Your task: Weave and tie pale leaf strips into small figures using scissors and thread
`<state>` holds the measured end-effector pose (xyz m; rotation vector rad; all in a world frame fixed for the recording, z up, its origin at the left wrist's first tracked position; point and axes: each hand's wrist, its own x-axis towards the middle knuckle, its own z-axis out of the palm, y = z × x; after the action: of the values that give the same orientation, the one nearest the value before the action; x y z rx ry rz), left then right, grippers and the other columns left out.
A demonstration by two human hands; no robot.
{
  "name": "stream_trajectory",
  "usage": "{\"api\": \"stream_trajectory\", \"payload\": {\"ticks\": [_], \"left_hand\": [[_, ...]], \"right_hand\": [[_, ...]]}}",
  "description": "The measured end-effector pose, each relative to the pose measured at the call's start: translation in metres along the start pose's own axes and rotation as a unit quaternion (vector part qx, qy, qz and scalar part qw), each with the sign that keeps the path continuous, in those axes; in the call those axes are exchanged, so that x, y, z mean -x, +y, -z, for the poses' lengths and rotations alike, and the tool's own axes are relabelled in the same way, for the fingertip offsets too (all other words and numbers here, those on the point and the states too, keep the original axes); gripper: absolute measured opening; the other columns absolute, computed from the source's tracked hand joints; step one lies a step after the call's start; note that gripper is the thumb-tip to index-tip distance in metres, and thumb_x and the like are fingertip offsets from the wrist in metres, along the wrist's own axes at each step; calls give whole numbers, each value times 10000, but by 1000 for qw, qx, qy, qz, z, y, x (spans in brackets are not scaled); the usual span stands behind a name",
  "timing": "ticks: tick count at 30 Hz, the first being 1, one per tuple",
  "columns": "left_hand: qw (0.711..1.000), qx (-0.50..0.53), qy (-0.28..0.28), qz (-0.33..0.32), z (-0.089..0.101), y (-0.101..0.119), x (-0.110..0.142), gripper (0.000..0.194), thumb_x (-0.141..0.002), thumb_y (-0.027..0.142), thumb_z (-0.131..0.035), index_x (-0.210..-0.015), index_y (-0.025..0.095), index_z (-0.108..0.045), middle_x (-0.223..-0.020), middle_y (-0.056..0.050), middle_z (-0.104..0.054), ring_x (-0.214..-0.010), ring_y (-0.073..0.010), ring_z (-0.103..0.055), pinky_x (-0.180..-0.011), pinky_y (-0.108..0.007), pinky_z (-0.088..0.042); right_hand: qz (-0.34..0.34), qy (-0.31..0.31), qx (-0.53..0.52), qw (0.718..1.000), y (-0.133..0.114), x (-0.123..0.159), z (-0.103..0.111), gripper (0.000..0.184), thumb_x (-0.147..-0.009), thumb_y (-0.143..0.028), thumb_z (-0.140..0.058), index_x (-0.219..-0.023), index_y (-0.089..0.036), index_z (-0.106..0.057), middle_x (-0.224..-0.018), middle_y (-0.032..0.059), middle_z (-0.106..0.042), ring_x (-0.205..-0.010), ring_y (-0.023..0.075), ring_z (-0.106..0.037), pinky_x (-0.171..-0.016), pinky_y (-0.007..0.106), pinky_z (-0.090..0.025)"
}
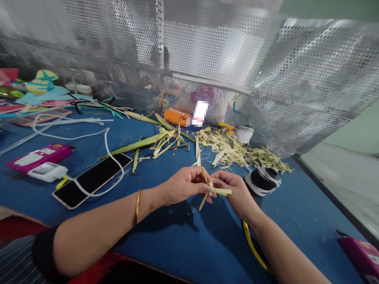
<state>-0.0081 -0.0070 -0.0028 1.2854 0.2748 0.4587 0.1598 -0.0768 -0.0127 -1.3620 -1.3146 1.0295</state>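
Above the blue tabletop [177,232], my two hands meet around pale yellow-green leaf strips [222,191] that cross one another in a small folded piece. My left hand [186,183] pinches the crossing between thumb and fingers, with strip ends sticking out above, below and to the right. Close against it, my right hand [233,189] has its fingers closed at the back of the piece; its fingertips are partly hidden. A black-and-white wound roll [262,181] stands just beyond my right wrist. Under my right forearm shows a yellow curved loop [251,246].
Beyond my hands lie a heap of leaf scraps [227,148] and long green leaves [139,144]. To the left are a black-screened phone [91,183], a white cable [108,146] and a magenta device [44,156]. An orange pack [177,117] sits by the perforated screen [207,47].
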Motion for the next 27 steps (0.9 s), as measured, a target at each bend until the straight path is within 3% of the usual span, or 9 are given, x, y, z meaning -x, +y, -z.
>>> {"api": "stream_trajectory", "payload": {"ticks": [2,6,10,13,15,21,23,27], "left_hand": [[999,-9,27,-15,1,1,-1,169,-787,237,-689,-825,142,-554,-755,-42,-690,-677,-141,-673,-703,-304,-528],[984,-112,121,-70,5,3,-2,110,-808,203,-637,-816,159,-536,-714,-10,-656,-671,-128,-639,-679,-277,-498],[953,-205,196,-108,7,4,-1,81,-839,213,-583,-819,181,-511,-695,8,-635,-667,-130,-610,-647,-264,-475],[938,-260,203,-105,7,2,0,64,-847,226,-565,-836,191,-512,-710,12,-638,-662,-131,-600,-630,-254,-460],[922,-314,203,-103,6,0,1,67,-845,244,-572,-837,193,-529,-723,10,-639,-671,-133,-591,-628,-250,-444],[876,-441,172,-90,2,2,5,56,-851,245,-558,-830,193,-558,-706,17,-615,-654,-135,-548,-609,-248,-383],[892,-424,148,-61,1,5,5,29,-825,210,-575,-814,189,-558,-665,28,-605,-627,-130,-549,-598,-246,-381],[964,-259,56,11,2,7,3,73,-776,113,-571,-768,176,-536,-665,27,-631,-608,-121,-602,-617,-250,-441]], "right_hand": [[9,11,3,1000,3,1,-5,231,-848,-364,-587,-705,-182,-601,-581,-16,-603,-543,125,-530,-565,246,-411],[82,61,161,982,4,6,-10,234,-909,-352,-525,-757,-198,-616,-623,-8,-606,-589,145,-560,-601,255,-424],[183,88,305,931,2,15,-17,208,-957,-256,-444,-809,-209,-581,-708,13,-594,-653,156,-562,-610,254,-416],[249,81,396,880,-2,20,-22,204,-961,-182,-405,-867,-202,-585,-758,33,-589,-653,158,-558,-597,257,-411],[274,69,418,863,-4,22,-25,210,-955,-148,-392,-876,-197,-580,-779,45,-591,-655,159,-557,-590,261,-409],[284,46,344,894,-12,25,-22,198,-958,-130,-386,-863,-198,-546,-756,33,-552,-675,159,-524,-617,270,-407],[280,40,343,896,-15,24,-17,197,-959,-131,-386,-878,-199,-552,-774,34,-562,-696,159,-529,-633,271,-405],[257,43,362,895,-20,18,-3,207,-956,-157,-407,-822,-198,-560,-771,30,-576,-709,156,-536,-646,269,-397]]}}
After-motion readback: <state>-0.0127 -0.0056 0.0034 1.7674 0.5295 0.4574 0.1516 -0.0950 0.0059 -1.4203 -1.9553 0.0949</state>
